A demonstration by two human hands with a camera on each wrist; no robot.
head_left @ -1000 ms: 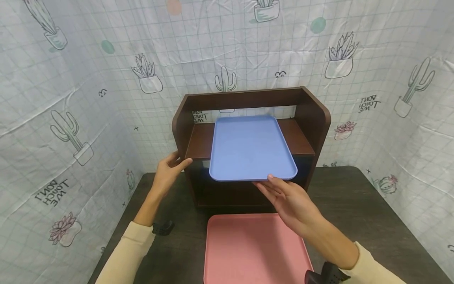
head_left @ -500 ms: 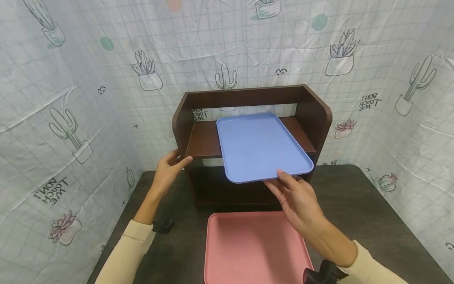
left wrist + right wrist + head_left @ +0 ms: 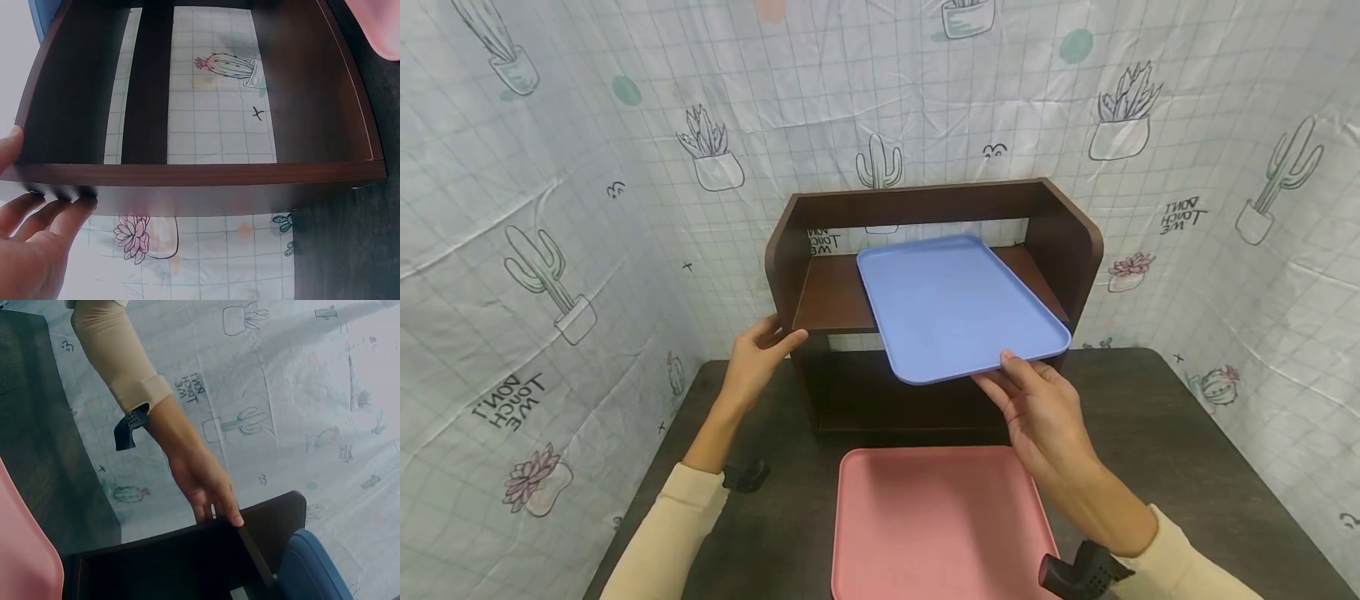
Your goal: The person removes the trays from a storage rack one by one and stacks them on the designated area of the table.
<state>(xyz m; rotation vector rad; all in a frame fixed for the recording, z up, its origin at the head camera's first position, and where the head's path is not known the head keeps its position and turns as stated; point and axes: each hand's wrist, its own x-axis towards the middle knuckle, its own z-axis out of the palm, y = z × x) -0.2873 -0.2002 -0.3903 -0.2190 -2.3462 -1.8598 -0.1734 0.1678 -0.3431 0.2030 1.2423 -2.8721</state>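
Observation:
A blue tray (image 3: 958, 304) lies slanted over the upper board of a dark brown two-tier shelf (image 3: 831, 292), its near end sticking out past the front edge. My right hand (image 3: 1037, 408) pinches the tray's near rim, thumb on top and fingers underneath. At the shelf's left side, my left hand (image 3: 756, 358) grips the side panel, the thumb at the front edge of the upper board. The left wrist view shows that hand's fingers (image 3: 47, 215) against the panel's outer face. In the right wrist view, the left hand (image 3: 203, 481) appears on the shelf; the right hand is out of sight.
A pink tray (image 3: 943, 517) lies flat on the dark table (image 3: 1172, 450) in front of the shelf. White cloth (image 3: 625, 275) printed with cacti hangs behind and on both sides. Black wrist devices (image 3: 745, 477) sit at both cuffs.
The blue tray's near end has swung to the right along with my right hand, so the tray now lies askew. My left hand stays on the side panel.

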